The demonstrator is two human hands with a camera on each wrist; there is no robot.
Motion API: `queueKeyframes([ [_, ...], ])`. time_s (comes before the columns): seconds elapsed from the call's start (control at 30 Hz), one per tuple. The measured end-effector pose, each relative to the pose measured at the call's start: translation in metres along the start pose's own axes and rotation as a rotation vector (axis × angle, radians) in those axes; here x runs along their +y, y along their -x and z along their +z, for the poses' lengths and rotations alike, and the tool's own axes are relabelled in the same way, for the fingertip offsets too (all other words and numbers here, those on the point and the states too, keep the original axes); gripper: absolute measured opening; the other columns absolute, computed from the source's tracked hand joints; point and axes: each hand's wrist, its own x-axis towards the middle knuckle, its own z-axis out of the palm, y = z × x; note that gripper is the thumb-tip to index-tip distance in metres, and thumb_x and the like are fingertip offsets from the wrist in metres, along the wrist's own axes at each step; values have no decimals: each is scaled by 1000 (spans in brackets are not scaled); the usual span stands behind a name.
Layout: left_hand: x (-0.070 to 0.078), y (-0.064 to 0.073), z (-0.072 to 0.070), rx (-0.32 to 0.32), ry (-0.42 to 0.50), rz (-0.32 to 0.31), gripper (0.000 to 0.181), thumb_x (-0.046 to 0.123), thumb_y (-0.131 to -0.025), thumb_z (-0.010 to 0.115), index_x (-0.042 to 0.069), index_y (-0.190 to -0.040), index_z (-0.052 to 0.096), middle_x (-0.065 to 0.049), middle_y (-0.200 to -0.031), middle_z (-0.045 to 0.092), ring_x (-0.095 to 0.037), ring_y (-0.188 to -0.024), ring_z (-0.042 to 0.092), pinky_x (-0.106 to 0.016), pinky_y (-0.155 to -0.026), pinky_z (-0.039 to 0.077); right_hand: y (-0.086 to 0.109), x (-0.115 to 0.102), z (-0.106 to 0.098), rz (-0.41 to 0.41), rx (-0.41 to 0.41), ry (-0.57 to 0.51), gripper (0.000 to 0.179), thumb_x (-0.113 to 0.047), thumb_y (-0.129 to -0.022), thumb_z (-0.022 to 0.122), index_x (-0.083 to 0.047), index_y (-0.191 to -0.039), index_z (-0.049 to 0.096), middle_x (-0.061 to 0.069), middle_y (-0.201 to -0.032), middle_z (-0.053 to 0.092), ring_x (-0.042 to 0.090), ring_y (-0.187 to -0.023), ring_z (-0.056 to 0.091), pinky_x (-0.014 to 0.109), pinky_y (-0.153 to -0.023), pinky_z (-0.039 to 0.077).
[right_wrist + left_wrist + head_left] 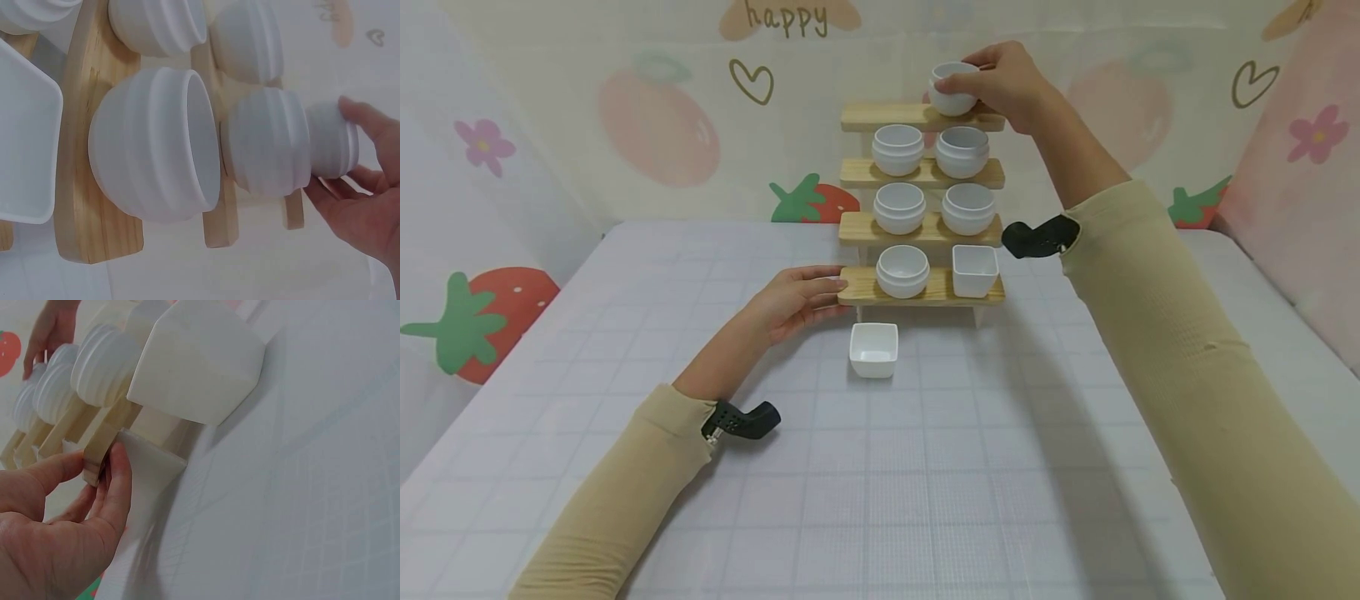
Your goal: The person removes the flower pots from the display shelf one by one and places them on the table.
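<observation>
My right hand (1011, 87) grips a small round white bowl (953, 102) at the right part of the top board (887, 117) of a four-step wooden stand, thumb on the near side. In the right wrist view this bowl (331, 140) is partly hidden behind another round bowl (265, 140). Down at the lowest board (859, 292), my left hand (793, 304) pinches the left end between thumb and fingers. On that board are a round bowl (902, 273) and a square bowl (975, 272). Another square bowl (873, 352) stands on the table just in front.
Two round bowls stand side by side on each middle board (857, 172), close together. White legs (979, 316) hold the stand up on the white gridded table (850, 483). Behind it hangs a fruit-printed cloth (820, 75).
</observation>
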Motion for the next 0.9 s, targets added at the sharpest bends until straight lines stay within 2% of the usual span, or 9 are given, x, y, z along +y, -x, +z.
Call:
queueKeyframes([
  [0.37,0,-1,0,-1,-11,-2,55,1,-110,51,-4,-162,33,-23,-159,40,-20,-112,63,-31,-104,60,5,-3,-4,-17,-4,-45,71,-32,-102,73,-12,-162,41,7,-161,46,23,-140,58,22,-120,44],
  [0.67,-1,-2,0,-3,-11,6,55,0,-110,50,-5,-162,33,-24,-159,39,-17,-107,65,-29,-102,61,11,-4,-7,-33,-6,-60,74,-31,-101,73,-15,-164,38,4,-152,47,23,-132,58,23,-120,44],
  [0.9,-1,-3,-1,4,-9,3,55,0,-110,50,-5,-162,33,-23,-159,39,-15,-104,66,-25,-95,63,15,-1,-9,-46,-5,-50,74,-32,-100,75,-15,-163,39,3,-149,49,23,-130,58,24,-122,42],
])
